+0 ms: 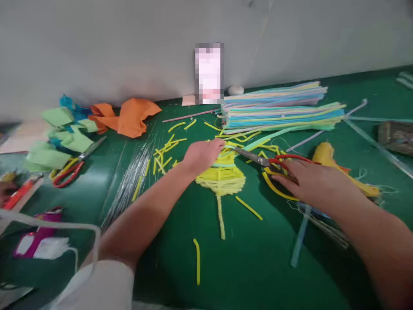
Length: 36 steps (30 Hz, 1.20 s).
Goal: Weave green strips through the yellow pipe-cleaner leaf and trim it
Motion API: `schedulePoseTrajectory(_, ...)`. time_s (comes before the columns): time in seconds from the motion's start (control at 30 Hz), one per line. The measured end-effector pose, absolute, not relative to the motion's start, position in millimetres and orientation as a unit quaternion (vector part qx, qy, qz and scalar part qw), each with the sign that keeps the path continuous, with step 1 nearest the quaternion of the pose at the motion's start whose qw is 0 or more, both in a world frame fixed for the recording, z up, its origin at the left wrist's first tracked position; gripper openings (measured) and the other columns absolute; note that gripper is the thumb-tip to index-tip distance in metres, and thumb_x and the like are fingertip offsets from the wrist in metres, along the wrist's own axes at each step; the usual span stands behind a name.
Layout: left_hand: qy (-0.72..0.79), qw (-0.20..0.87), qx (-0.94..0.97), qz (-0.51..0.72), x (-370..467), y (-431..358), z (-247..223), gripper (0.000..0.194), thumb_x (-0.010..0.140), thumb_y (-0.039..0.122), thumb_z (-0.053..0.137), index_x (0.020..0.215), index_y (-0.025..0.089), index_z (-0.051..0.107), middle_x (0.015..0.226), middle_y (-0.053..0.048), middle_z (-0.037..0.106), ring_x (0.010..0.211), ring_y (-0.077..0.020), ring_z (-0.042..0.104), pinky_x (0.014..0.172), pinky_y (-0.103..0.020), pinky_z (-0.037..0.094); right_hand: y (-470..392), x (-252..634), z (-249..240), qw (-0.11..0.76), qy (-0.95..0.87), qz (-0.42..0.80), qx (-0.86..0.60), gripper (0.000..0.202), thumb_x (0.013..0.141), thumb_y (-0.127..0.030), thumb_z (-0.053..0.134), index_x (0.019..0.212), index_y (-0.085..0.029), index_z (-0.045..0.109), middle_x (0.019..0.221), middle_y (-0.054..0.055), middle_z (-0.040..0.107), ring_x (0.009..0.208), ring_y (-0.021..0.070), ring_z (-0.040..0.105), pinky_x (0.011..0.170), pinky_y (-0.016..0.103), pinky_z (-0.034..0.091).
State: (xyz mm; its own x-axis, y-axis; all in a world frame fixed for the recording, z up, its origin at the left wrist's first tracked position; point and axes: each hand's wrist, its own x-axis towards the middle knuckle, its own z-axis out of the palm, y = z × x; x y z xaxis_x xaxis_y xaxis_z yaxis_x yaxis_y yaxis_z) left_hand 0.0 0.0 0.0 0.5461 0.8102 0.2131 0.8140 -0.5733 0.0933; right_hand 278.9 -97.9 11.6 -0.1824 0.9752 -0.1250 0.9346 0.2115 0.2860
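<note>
My right hand (309,178) is closed round the handles of a pair of scissors (258,158) with red and yellow grips. The scissor tips point left, at a short light-green pipe cleaner (229,147). My left hand (203,156) pinches that pipe cleaner at its left end, fingertips close together. Directly below lies a leaf-like shape (222,181) of yellow pipe cleaners set side by side, with a stem (221,217) running toward me. My left fingers partly cover its upper end. Several cut yellow pieces (169,146) are scattered around both hands.
Bundles of pastel pipe cleaners (280,116) lie at the back, beside a phone (209,73) against the wall. On the left are orange paper (135,117), green paper (48,155), a second pair of scissors (77,163) and thin clear strands (132,181). A yellow object (324,155) lies right.
</note>
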Motion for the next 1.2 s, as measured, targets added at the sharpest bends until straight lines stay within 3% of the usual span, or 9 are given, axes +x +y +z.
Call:
schedulePoseTrajectory(0.37,-0.445,-0.011,-0.885,-0.137,-0.5,-0.4,-0.9,0.031,0.1,0.034,0.036,0.107,0.019,0.062,0.074,-0.002,0.07,0.062,-0.0133,0.059,0.054,-0.024,0.03,-94.0,279.1,11.2,0.131,0.749,0.037,0.648,0.05,0.092,-0.057,0.031,0.113,-0.021,0.057,0.09,0.009,0.073,0.073,0.0302,0.068,0.059,0.035,0.039)
schedulePoseTrajectory(0.8,-0.434,-0.047,-0.888,-0.147,1.3,-2.4,2.3,0.028,0.1,0.032,0.037,0.105,0.019,0.061,0.078,-0.002,0.071,0.065,-0.013,0.059,0.055,-0.024,0.03,-90.2,277.3,19.5,0.087,0.703,-0.017,0.705,0.054,0.078,-0.062,0.045,0.115,-0.024,0.055,0.083,0.007,0.071,0.072,0.0302,0.068,0.057,0.032,0.035)
schedulePoseTrajectory(1.2,-0.427,-0.028,-0.891,-0.151,1.3,-1.8,0.2,0.026,0.1,0.032,0.037,0.103,0.019,0.059,0.075,-0.001,0.069,0.064,-0.0129,0.059,0.054,-0.025,0.029,-86.0,269.6,11.8,0.074,0.711,-0.027,0.699,0.055,0.082,-0.065,0.041,0.115,-0.024,0.056,0.083,0.006,0.072,0.073,0.0305,0.068,0.057,0.033,0.036)
